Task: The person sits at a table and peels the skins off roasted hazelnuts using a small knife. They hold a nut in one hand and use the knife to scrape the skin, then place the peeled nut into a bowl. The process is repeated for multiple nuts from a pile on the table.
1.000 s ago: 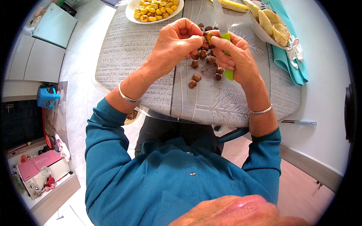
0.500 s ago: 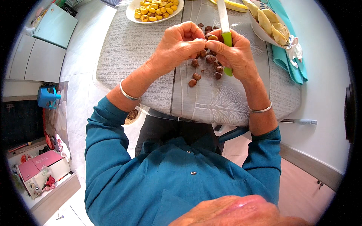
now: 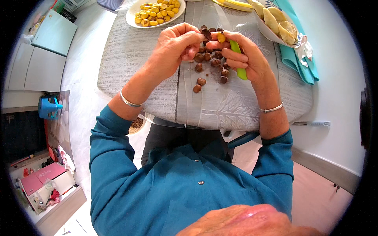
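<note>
My left hand (image 3: 177,49) pinches a dark piece of chestnut shell (image 3: 206,34) between thumb and fingertips. Between the thumb and forefinger of my right hand (image 3: 248,55) sits a yellow peeled chestnut (image 3: 221,37). That same hand also keeps hold of a knife (image 3: 238,59) by its green handle; its blade, pointing away from me, is hard to make out. Below and between my hands, several brown unpeeled chestnuts (image 3: 215,62) lie loose on the table. At the far left, a white plate (image 3: 131,20) carries many yellow peeled chestnuts (image 3: 157,13).
A bowl (image 3: 267,33) of pale dumpling-shaped food stands at the far right, beside a folded teal cloth (image 3: 297,65) and a crumpled white tissue (image 3: 305,51). Something yellow, like a banana (image 3: 234,4), lies at the far edge. A round container (image 3: 137,125) with brown bits shows below the table's left edge.
My hands have come apart, the left one moving left with the shell piece. More of the yellow chestnut shows in my right hand, and the knife has tilted.
</note>
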The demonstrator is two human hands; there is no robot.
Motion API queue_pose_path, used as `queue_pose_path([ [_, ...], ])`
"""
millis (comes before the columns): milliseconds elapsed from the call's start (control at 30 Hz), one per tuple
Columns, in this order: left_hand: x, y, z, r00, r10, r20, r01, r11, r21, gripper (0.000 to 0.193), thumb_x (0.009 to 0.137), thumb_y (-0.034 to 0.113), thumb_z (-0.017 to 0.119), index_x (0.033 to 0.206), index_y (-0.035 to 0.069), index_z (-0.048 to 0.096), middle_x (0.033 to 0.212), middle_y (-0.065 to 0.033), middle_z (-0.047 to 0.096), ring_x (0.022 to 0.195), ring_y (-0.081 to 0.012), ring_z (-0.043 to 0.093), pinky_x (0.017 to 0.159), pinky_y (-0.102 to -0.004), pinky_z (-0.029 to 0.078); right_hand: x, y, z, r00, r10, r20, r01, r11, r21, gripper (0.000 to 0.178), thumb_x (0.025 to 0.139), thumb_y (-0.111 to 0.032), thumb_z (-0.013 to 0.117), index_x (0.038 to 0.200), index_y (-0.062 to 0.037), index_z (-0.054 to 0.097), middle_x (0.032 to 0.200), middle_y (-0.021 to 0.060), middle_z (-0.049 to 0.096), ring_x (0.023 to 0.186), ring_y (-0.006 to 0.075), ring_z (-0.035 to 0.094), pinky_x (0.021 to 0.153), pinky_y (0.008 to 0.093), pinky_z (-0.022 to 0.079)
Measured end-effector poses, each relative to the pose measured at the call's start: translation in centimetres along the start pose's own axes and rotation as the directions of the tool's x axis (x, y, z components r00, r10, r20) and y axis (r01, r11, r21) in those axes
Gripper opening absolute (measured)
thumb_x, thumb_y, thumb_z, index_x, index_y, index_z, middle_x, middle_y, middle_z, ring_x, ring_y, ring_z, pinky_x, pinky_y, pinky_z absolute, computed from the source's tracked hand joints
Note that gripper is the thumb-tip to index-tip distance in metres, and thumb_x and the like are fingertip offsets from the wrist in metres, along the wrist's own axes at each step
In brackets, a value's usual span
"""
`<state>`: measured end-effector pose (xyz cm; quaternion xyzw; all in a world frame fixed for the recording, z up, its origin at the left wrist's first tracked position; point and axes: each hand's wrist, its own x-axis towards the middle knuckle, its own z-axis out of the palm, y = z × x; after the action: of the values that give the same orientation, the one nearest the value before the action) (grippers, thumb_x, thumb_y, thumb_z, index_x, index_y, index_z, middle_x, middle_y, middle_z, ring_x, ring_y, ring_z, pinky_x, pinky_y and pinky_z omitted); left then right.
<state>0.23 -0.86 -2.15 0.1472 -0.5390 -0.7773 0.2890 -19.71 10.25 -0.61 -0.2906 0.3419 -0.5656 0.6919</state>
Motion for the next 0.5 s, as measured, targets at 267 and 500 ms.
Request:
queue_pose_path([
  [267, 0.0, -0.2, 0.1, 0.999, -0.002, -0.040, 0.001, 0.999, -0.039, 0.009, 0.094, 0.010, 0.058, 0.098, 0.003, 0.060, 0.089, -0.0111, 0.068, 0.074, -0.0136, 0.067, 0.065, -0.0234, 0.056, -0.5, -0.3, 0.4, 0.991, -0.078, 0.106, 0.082, 0.996, -0.033, 0.035, 0.101, -0.022, 0.051, 0.122, 0.0055, 0.058, 0.095, 0.0112, 0.070, 0.044, -0.0023, 0.034, 0.038, 0.0130, 0.031],
  [500, -0.2, 0.3, 0.4, 1.000, 0.002, 0.025, 0.002, 0.989, -0.149, 0.011, 0.095, 0.011, 0.052, 0.101, 0.003, 0.058, 0.092, -0.0103, 0.066, 0.072, -0.0125, 0.063, 0.062, -0.0228, 0.053, -0.4, -0.5, 0.5, 0.990, -0.083, 0.114, 0.092, 0.993, -0.079, 0.035, 0.102, -0.027, 0.053, 0.106, 0.0062, 0.065, 0.060, -0.0032, 0.052, 0.042, -0.0017, 0.032, 0.036, 0.0147, 0.026],
])
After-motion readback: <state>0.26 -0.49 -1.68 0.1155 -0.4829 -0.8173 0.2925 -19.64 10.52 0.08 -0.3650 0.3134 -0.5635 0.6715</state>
